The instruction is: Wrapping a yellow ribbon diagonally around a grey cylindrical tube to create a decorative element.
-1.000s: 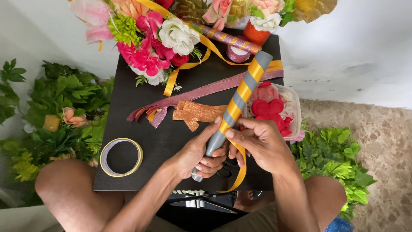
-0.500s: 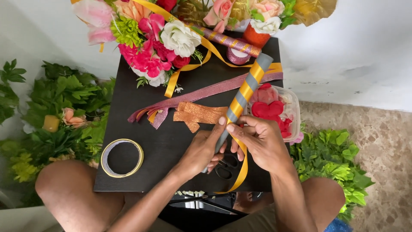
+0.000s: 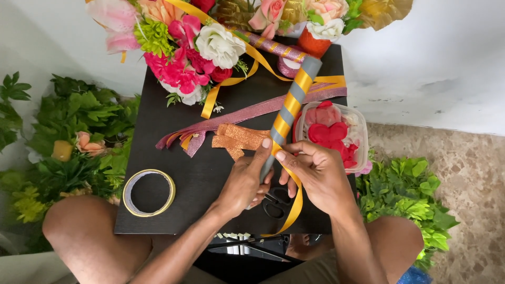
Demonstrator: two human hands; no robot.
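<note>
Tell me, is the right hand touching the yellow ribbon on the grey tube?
Touching. The head view shows the right hand pinching the yellow ribbon against the grey tube.

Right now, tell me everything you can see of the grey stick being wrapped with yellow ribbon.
The grey stick is a long, smooth-looking rod, wound in a spiral with shiny yellow ribbon, so grey and yellow bands alternate. It lies tilted over the black table, top end near the flowers, lower end in the hands. The left hand holds it from below; the right hand pinches the ribbon against it. Loose ribbon trails down.
</note>
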